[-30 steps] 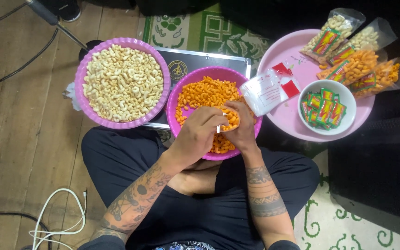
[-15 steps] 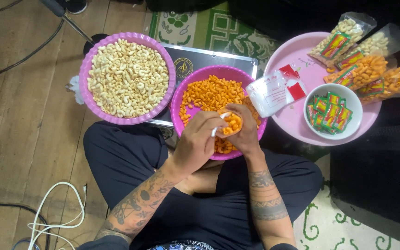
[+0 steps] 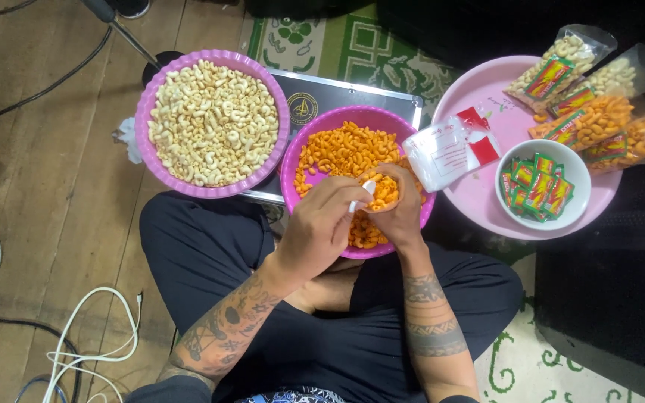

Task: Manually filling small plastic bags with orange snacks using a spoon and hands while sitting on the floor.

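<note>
Gripping white spoon (image 3: 360, 195), left hand (image 3: 321, 227); right hand (image 3: 399, 213) clutching bag over orange snack bowl (image 3: 304, 160)

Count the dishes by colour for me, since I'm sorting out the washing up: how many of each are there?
Purple bowls: 2 (pale snacks, orange snacks)
Pink tray: 1
White bowl: 1
Total: 4
</note>
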